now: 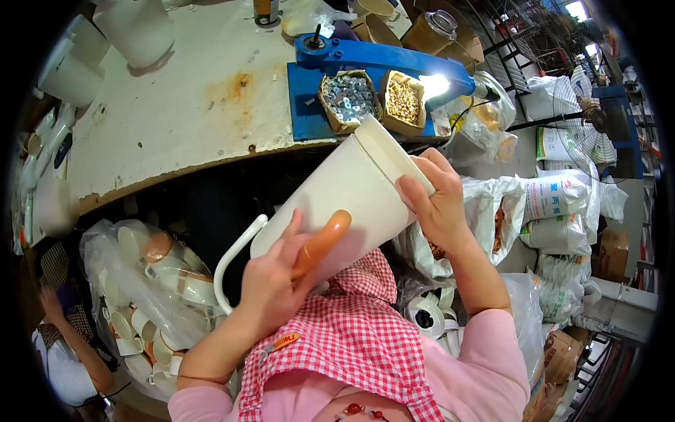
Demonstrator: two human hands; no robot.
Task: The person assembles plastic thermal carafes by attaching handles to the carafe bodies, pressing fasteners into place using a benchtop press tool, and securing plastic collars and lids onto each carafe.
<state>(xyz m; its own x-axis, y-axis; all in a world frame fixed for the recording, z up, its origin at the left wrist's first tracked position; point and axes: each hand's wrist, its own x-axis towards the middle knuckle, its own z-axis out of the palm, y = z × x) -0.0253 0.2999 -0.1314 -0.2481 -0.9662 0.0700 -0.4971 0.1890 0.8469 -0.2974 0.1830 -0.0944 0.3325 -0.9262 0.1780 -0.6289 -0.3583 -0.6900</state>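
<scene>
Wearing a red-and-white checked cloth apron (337,344), holding a tall cream cylindrical plastic vessel (309,193) aslant before the pale-topped desk (186,105); clasping a rounded orange-brown handle (323,240) in the left hand (273,280), clamping the vessel's rim (389,156) in the right hand (439,191), presumably steadying both ends.

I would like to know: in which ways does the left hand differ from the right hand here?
The left hand holds the orange handle, while the right hand grips the jug near its rim. The left hand is lower in the picture; the right hand is higher. Both are bare.
</scene>
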